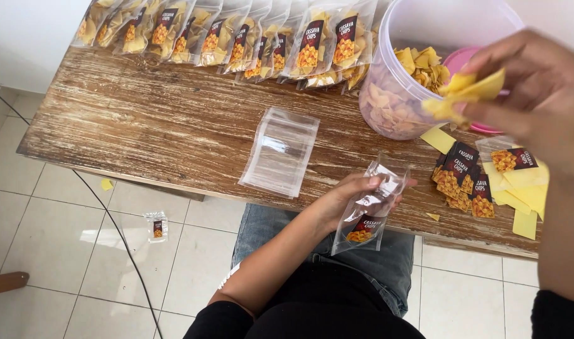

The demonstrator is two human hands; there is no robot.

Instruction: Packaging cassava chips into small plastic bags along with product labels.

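Your left hand [350, 194] pinches a small clear bag [370, 210] at its top, just over the table edge, above your lap. Your right hand [538, 94] is closed around a bunch of yellow chips [466, 94], up beside the big plastic tub [419, 63]. The tub holds more chips. You sit at a rough wooden table [142, 119] on a white tile floor [61, 251]. Empty clear bags [279, 150] lie in the middle. Filled bags [224, 34] line the back. Stickers [469, 179] sit on the right. One bag [156, 226] lies on the floor by a black cable [120, 238].
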